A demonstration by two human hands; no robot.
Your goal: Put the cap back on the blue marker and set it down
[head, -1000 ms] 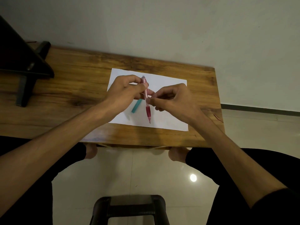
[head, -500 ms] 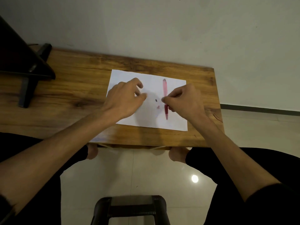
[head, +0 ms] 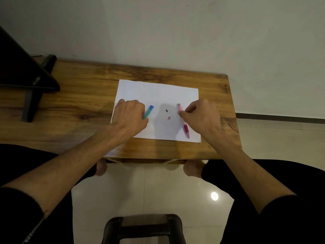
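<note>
Centre frame: left hand (head: 129, 116) curled around the lower end of a teal tube (head: 149, 111) on white paper (head: 158, 92). Right hand (head: 200, 117) pinches a pink pen (head: 183, 120) lying right of centre. Two small parts (head: 168, 114) lie between them.

The far half of the white sheet (head: 158, 92) is bare, so a hand could pass there from either side. Between the left hand (head: 131, 115) and the right hand (head: 200, 117) the gap holds 2 small bits, a dark piece (head: 166, 110) and a pinkish piece (head: 169, 117), lying apart. The teal pen (head: 149, 111) and the pink pen (head: 183, 120) flank that gap. At the far left a black stand (head: 29, 95) blocks the wooden table (head: 79, 103); the wood between it and the sheet is open.
</note>
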